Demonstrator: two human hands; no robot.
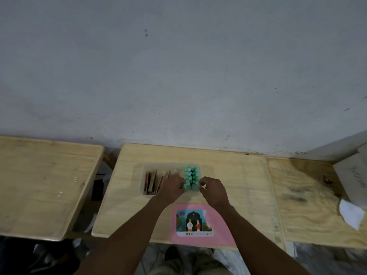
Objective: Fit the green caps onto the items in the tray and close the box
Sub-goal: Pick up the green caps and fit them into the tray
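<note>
left hand [172, 187]: fingers curled, the tips at the left side of the green caps; whether they pinch a cap or only touch it, I cannot tell.
right hand [213, 192]: fingers also curled, thumb and forefinger close together at the right side of the caps; a small pale bit shows at the tips, too small to name.
green caps [191, 176]: two close rows, upright, in the right part of the tray, between the two hands.
tray [143, 169]: clear plastic, on the middle table, toward the wall.
flat items [153, 181]: brown and red, standing on edge in the left part of the tray.
pink box [218, 225]: lies flat at the near edge of the table, with a picture label on top, apart from the tray.
table [238, 185]: pale wood.
white paper [350, 214]: on the next table to the right, well apart.
</note>
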